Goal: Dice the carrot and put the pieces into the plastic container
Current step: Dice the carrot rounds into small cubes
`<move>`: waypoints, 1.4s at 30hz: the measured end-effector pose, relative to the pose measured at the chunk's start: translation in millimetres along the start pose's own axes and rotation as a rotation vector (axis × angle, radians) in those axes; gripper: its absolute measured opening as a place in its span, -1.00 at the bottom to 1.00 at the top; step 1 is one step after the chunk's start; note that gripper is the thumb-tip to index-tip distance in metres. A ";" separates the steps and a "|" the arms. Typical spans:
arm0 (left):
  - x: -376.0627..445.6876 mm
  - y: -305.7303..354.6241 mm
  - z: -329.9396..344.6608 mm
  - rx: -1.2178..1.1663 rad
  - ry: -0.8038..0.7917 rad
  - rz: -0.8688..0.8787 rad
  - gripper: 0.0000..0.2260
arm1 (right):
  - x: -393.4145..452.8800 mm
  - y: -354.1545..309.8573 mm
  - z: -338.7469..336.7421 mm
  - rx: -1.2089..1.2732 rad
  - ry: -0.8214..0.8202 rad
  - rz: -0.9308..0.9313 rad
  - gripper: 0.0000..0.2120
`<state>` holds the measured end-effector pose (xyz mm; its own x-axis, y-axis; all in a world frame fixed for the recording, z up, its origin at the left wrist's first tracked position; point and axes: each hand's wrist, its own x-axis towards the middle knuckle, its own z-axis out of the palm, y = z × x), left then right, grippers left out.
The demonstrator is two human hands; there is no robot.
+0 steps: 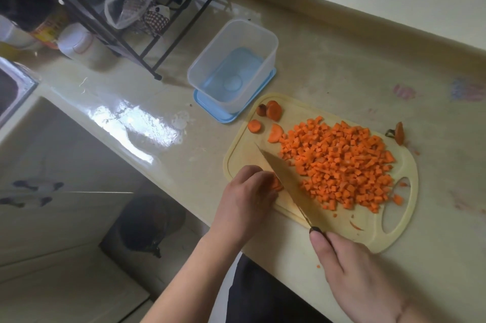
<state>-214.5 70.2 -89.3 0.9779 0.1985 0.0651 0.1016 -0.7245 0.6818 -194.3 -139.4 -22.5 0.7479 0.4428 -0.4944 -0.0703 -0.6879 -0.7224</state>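
Right hand [352, 267] nearest, gripping dark knife handle; smooth steel knife [286, 178] points away and left, long axis diagonal over pale plastic cutting board [394, 238]. Left hand [247, 196], fingers curled, holds small carrot piece [276, 185] against blade. Heap of small orange carrot cubes [339, 162] on board, right of blade. Translucent rectangular plastic container [234, 64] stands beyond board on blue lid [210, 112], on glossy counter [157, 122].

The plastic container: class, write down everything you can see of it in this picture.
The plastic container is a clear, frosted-looking rectangular tub with rounded corners, standing upright and open-topped on the countertop. It sits on a pale blue lid, which shows through its base. No carrot is inside it yet. It stands just beyond the far left corner of the cutting board, and neither hand touches it.
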 end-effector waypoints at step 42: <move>2.2 -20.8 17.5 0.066 0.055 0.441 -0.86 | 3.5 13.2 -28.3 -0.013 0.015 0.014 -0.38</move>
<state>-211.2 74.2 -116.1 0.9194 -0.1055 0.3788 -0.3097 -0.7879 0.5322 -173.9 -163.3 -20.0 0.7568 0.4245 -0.4971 -0.0722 -0.7016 -0.7089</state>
